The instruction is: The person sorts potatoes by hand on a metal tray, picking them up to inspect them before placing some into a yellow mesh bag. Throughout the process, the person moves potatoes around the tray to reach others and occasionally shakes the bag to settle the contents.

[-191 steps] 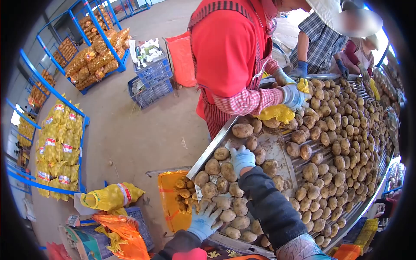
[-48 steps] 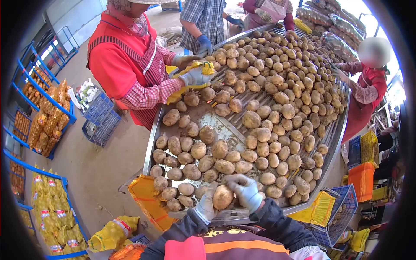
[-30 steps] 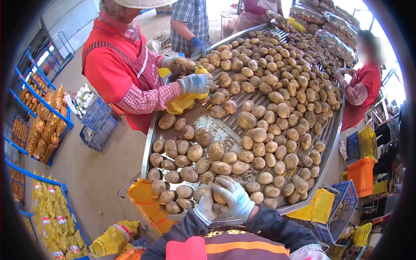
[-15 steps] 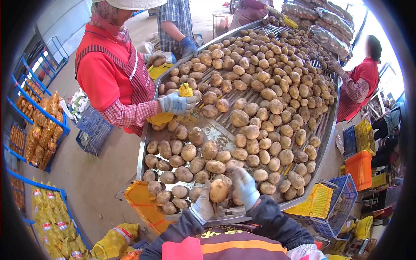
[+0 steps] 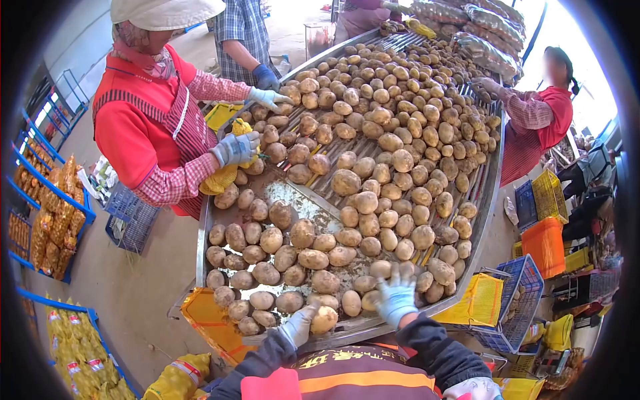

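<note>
Left hand (image 5: 297, 325), gloved, fingers partly curled along the left side of a potato (image 5: 325, 320) near the near edge of the table (image 5: 202, 247); looks like contact, can't tell if gripped. Right hand (image 5: 397, 297), also gloved, fingers spread and pointing away, over or against other potatoes (image 5: 327, 281) to the right; no clear hold on any. Handling, my guess: firm, stiff, fairly light singly, dusty so a bit slick in gloves, likely to roll; skin may scuff or bruise if dropped. Best hold is across the fat middle, thumb opposite fingers, not the tips. Orange bag (image 5: 207, 317) at the near left corner; blue crate (image 5: 513, 320) off the right side. Past the hands, potatoes lie loosely on a metal sheet (image 5: 287, 190), then more thickly over bars (image 5: 324, 185). Across on the left, a co-worker (image 5: 137, 127) has one gloved hand on a yellow net (image 5: 220, 181), the other reaching out to the potatoes. Another person in red (image 5: 553, 117) works the right side. Full sacks (image 5: 490, 53) stacked at the far end.
</note>
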Motion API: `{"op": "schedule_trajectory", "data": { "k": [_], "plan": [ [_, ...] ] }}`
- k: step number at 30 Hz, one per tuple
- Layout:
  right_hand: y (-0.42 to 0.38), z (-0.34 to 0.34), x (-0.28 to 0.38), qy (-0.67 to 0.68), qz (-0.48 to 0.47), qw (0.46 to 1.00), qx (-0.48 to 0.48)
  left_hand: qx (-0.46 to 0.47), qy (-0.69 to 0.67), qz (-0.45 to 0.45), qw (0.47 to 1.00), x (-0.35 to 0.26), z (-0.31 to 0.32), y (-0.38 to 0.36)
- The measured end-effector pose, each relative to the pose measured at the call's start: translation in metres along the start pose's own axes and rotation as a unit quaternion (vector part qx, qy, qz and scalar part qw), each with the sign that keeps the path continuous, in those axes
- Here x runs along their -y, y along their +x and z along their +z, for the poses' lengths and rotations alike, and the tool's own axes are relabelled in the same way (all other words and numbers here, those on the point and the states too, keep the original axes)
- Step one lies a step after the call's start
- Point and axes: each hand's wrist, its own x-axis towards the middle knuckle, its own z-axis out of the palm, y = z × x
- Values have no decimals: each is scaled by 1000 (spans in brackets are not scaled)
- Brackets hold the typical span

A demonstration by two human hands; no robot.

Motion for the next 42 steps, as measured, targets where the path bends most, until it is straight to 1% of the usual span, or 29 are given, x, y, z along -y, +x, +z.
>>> {"op": "schedule_trajectory", "data": {
  "k": [1,3,5,6,7,9,11,13,15,16,17,19,21,22,25,27,28,29,32,33,34,35,36,37,38,39,40,41,42],
  "plan": [
    [-5,0,13,3,-19,999,48,-34,106,49,993,11,-6,7],
    [7,19,34,29,-88,983,161,-53,111,80,989,6,-7,12],
    [11,22,67,-27,-136,983,125,-95,-34,18,995,-19,-10,5],
    [11,22,74,-25,-139,982,123,-38,-126,39,991,-25,-26,9],
    [12,22,81,72,-151,973,157,-178,-165,40,969,-27,-37,14],
    [16,20,86,169,-172,952,191,-211,-229,47,949,-48,-47,4],
    [23,17,73,298,-268,897,190,-184,-244,60,950,-56,-45,-10],
    [22,14,78,318,-236,910,122,-152,-259,67,952,-57,-27,-27],
    [21,-21,101,362,-269,892,-21,1,-235,76,969,-50,9,-30],
    [19,-20,110,369,-287,883,-43,-112,-154,95,977,-36,21,-16],
    [16,-21,117,421,-260,866,-72,-132,-69,46,988,-21,16,-10],
    [26,-3,101,526,-184,830,15,-184,-70,15,980,-31,49,-20],
    [35,2,83,559,51,822,96,-64,16,85,994,-15,23,-6],
    [35,25,72,685,57,724,60,-57,41,101,992,-26,34,-6],
    [5,-27,59,882,146,430,123,-118,164,217,955,-29,60,22],
    [-3,-17,38,883,135,429,132,1,277,357,892,-25,85,37],
    [-3,-5,23,901,130,396,119,-19,371,326,869,-12,68,43],
    [-8,3,9,918,125,361,104,8,352,248,903,-30,99,28],
    [-42,-12,-51,944,216,245,44,49,305,228,923,-31,118,32],
    [-60,9,-77,949,158,270,-30,62,308,181,932,-32,115,34],
    [-78,11,-103,941,207,256,-77,68,308,137,939,-33,109,37],
    [-96,16,-128,878,242,357,-209,103,300,145,937,-29,101,43],
    [-112,21,-160,904,189,289,-253,142,312,146,928,-23,91,45],
    [-129,74,-217,777,215,411,-425,172,322,149,919,-20,89,42],
    [-126,17,-200,846,217,229,-430,179,391,162,888,-10,78,44],
    [-138,33,-226,854,211,225,-420,185,458,170,853,-2,69,45],
    [-130,23,-230,828,338,189,-405,200,519,216,802,-5,69,39],
    [-112,9,-208,771,404,287,-399,220,578,253,744,-13,71,33],
    [-91,8,-186,733,389,425,-361,240,629,276,686,-23,72,28]
  ]
}}
